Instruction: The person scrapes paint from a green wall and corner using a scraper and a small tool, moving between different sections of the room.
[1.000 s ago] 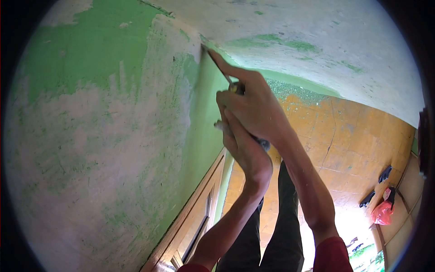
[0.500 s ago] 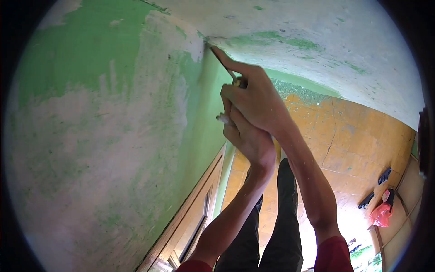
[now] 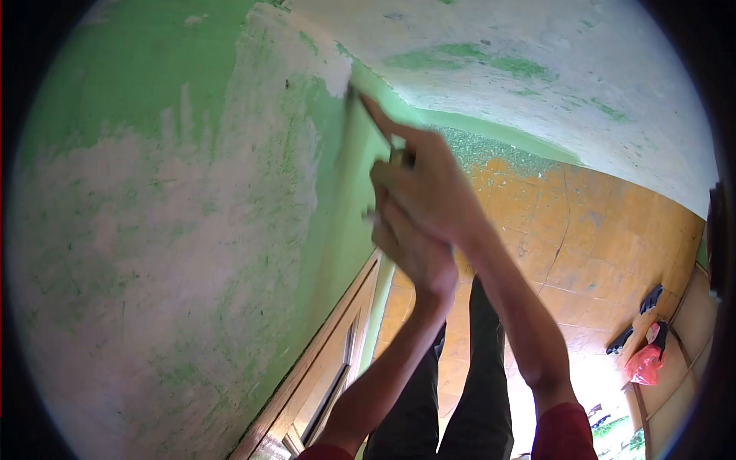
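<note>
My right hand (image 3: 429, 184) is closed round a scraper (image 3: 398, 155), its index finger stretched along the thin blade. Just below, my left hand (image 3: 414, 241) is wrapped round the lower handle, whose pale end pokes out beside the fingers. Much of the handle is hidden by both hands. The blade's tip is blurred and lies at the green corner strip, close under the edge where the wall (image 3: 222, 222) meets the white surface above; whether it touches cannot be made out. Green paint and bare whitish patches cover the wall.
Below the wall is a wooden-framed door or window (image 3: 337, 337). Orange tiled floor (image 3: 598, 230) lies far beneath, with dark sandals (image 3: 651, 298) and a red plastic bag (image 3: 645, 366) at right. My legs (image 3: 479, 376) show in dark trousers.
Both hands and the scraper have moved slightly down along the corner, away from the top edge. They are now blurred by motion. The grip is the same.
</note>
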Motion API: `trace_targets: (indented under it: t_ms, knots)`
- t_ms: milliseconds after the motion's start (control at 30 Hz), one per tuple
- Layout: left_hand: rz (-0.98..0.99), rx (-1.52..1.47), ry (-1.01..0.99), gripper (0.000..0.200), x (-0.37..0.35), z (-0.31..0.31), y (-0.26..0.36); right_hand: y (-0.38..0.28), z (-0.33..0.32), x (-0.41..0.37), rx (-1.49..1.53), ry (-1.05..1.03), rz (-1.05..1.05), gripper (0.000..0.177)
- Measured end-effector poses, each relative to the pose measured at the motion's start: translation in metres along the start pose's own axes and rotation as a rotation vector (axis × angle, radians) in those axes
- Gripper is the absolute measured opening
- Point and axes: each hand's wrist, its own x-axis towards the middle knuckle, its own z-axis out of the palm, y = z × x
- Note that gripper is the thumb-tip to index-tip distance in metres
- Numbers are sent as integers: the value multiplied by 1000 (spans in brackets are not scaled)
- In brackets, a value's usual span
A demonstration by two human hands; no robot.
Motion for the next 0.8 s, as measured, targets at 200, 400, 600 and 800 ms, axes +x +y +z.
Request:
trace_targets:
  t_ms: [200,400,600,800]
  knots:
    - [-22,4,55,40,-12,0,-6,1,5,-23,16,-21,-71,74]
    - [1,150,-26,45,2,1,-25,8,-11,0,-15,-55,25,74]
    - [-28,109,-60,46,10,1,-31,14,-12,15,59,-32,124,73]
    - [-128,-98,55,49,-6,6,-7,14,-7,0,-11,-62,27,72]
